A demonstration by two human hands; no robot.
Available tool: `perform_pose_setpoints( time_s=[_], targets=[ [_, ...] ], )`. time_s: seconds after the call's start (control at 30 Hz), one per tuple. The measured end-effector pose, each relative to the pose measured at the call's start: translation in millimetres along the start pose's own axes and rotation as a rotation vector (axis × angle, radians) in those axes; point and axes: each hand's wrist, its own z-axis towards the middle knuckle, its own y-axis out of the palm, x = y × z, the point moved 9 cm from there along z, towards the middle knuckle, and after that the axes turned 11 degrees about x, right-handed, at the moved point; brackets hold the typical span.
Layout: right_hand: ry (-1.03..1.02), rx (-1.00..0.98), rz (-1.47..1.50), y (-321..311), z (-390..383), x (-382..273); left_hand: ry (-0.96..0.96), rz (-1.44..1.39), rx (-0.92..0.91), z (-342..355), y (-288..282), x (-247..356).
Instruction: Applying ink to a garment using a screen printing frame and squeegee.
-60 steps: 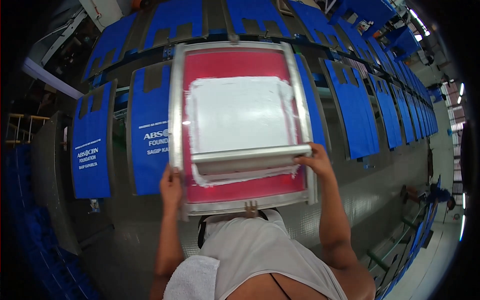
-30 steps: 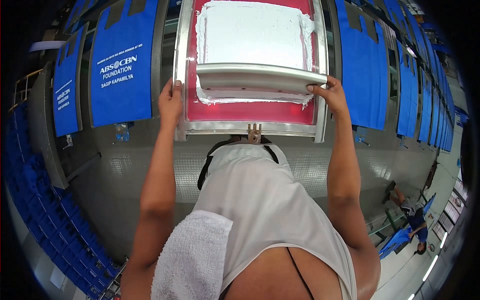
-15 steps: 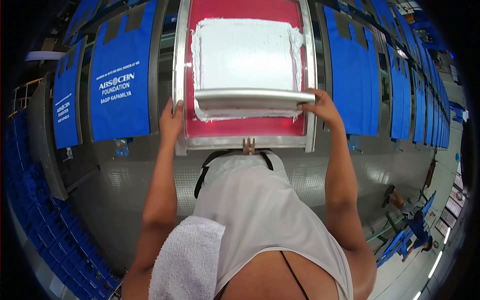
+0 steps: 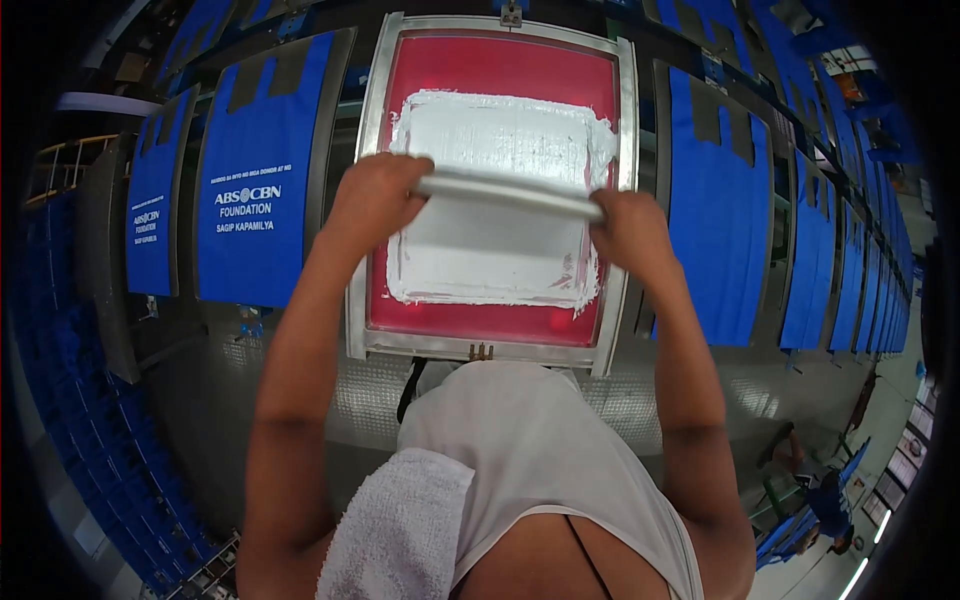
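A metal squeegee spans the screen-printing frame, slightly tilted, about midway along the white ink. Both its ends are gripped. My left hand has its fingers wrapped round the left end, while my right hand is closed on the right end. Pink mesh shows all round the thick-edged ink patch inside the metal frame. From here I cannot tell whether the squeegee's lower edge touches the mesh.
Printed blue bags lie flat on boards at the left, and more blue bags line the right. Many blue pieces hang in rows at lower left. A white towel rests on me. Another person is at far right.
My left hand has left the frame's left rail and taken hold of the squeegee's left end. The squeegee has moved away from me across the ink. The view has shifted too.
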Motion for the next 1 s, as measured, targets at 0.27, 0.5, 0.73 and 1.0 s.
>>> perform_pose_setpoints(
  time_s=[0.27, 0.5, 0.73, 1.0],
  targets=[
    [0.018, -0.035, -0.333, 85.0, 17.5, 0.0, -0.133, 0.180, -0.049, -34.2, 81.9, -38.7],
    [0.079, -0.159, -0.019, 18.5, -98.0, -68.2, -0.174, 0.024, -0.185, -125.4, 9.0, 46.2],
    [0.219, -0.411, -0.044, 42.7, -118.6, -72.8, -0.212, 0.003, -0.289, -142.9, 26.4, 57.1],
    [0.198, -0.202, 0.062, 32.5, -96.7, -81.6, -0.118, 0.012, -0.044, -142.9, 23.9, 62.0]
  ],
)
